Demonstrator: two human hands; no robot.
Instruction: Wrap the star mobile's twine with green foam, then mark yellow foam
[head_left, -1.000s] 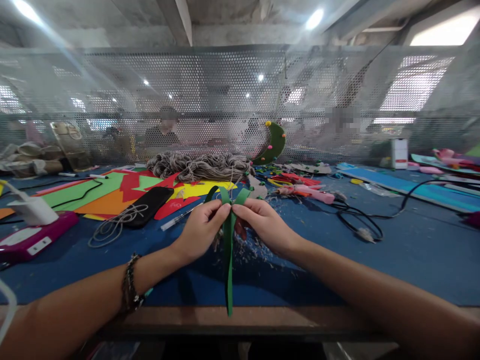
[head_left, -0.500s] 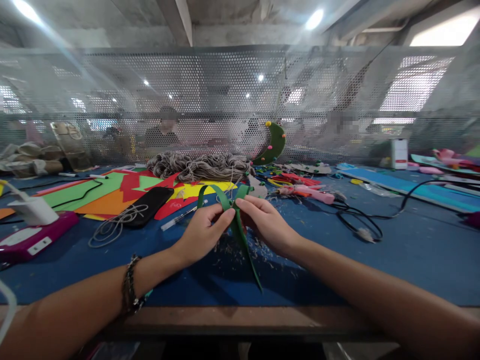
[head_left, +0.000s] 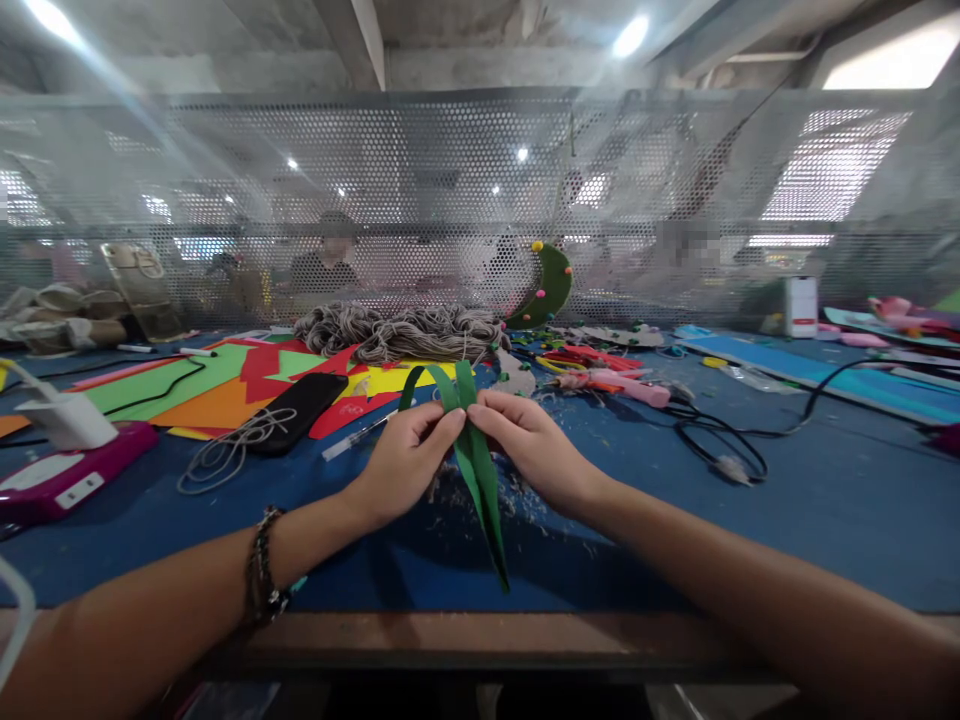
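Note:
Over the middle of the blue table, a green fabric strip [head_left: 482, 480] is pinched between both hands. My left hand [head_left: 409, 450] grips it between thumb and fingers, and a loop of the strip arches up behind that thumb. My right hand [head_left: 529, 445] pinches the strip's other side close by, fingertips almost touching the left thumb. Below the hands the strip hangs folded lengthwise into a pointed tail. Pale scraps lie on the tabletop under it. A clear pen [head_left: 360, 435] lies beside my left hand.
Coloured sheets [head_left: 180, 390], a black phone [head_left: 300, 412] with a grey cord and a magenta power strip [head_left: 82, 475] lie left. Behind are grey cord bundles [head_left: 405, 333] and a green crescent [head_left: 551, 288]. Pliers [head_left: 592, 370] and a black cable [head_left: 720, 440] lie right. A perforated screen [head_left: 450, 180] stands behind.
The upper right end of the strip, earlier curled over toward my right fingers, now stands straighter. The hanging tail has turned, showing two broad layers, and its tip has shifted slightly left.

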